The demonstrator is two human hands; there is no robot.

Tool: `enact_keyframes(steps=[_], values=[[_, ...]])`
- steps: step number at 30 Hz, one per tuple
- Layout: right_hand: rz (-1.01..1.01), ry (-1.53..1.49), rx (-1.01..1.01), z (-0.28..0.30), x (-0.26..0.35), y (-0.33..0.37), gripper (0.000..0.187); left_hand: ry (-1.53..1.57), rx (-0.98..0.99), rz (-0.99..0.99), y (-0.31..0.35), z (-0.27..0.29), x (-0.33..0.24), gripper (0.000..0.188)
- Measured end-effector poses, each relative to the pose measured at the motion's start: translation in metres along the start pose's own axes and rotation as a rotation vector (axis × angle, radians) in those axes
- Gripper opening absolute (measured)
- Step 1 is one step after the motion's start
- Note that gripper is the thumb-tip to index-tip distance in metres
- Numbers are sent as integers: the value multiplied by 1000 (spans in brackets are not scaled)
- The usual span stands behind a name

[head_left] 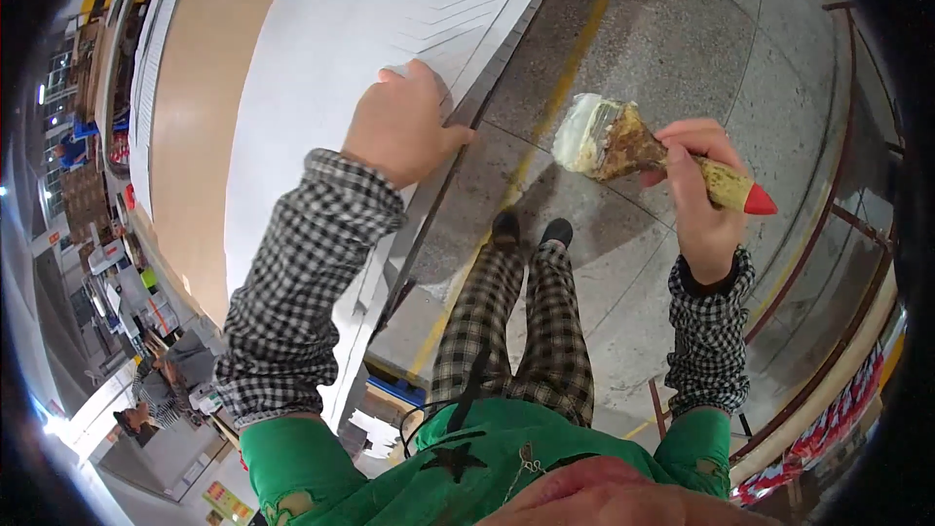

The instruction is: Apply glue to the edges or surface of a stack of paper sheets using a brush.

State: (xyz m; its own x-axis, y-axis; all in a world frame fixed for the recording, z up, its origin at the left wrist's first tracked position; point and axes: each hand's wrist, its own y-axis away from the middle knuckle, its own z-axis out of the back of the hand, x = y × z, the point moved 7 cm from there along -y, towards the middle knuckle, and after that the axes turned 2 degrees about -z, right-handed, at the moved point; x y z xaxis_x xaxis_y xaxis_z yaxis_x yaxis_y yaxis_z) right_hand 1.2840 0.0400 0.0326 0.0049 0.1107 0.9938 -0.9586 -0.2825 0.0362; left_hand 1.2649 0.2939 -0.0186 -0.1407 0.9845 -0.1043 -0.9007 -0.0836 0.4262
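Observation:
A wide brush [633, 141] with a yellowish wooden handle and a red tip is gripped in my right hand [703, 170]. Thick white paste coats its bristles, and the brush is held out over the floor. On my left, my left hand [404, 122] lies with fingers spread on a stack of large white sheets [302, 88], its thumb at the stack's right edge. Part of the white surface carries rows of thin angled lines. A tan board or sheet [209, 97] lies along the left of the white ones.
Grey concrete floor [623, 273] with a yellow painted line [557, 97] runs beside the stack. A metal frame [828, 234] stands at the right. Near the stack's lower end is a blue-edged pallet or crate [394, 390]. Another person [156, 394] is at the far lower left.

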Motion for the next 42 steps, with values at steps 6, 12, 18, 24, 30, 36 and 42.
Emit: enact_keyframes(steps=[6, 12, 18, 24, 30, 36, 42], values=[[49, -11, -60, 22, 14, -27, 9, -28, -108, 14, -7, 7, -42, 35], [137, -93, -111, 13, 7, -55, 4, 251, 44, -170, -8, 41, -55, 19], [130, 42, -98, 5, 10, -51, 5, 210, 61, -151, -5, 38, -54, 17], [230, 201, -18, -10, 5, -39, 4, 220, 81, -141, -4, 42, -48, 18], [222, 122, 23, -30, 1, -35, 6, 238, 122, -146, -1, 42, -44, 23], [184, 183, -47, -29, 6, -35, 12, 219, 145, -115, -1, 42, -43, 23], [139, 89, 19, -42, 11, -17, 11, 201, 146, -116, 0, 39, -41, 24]])
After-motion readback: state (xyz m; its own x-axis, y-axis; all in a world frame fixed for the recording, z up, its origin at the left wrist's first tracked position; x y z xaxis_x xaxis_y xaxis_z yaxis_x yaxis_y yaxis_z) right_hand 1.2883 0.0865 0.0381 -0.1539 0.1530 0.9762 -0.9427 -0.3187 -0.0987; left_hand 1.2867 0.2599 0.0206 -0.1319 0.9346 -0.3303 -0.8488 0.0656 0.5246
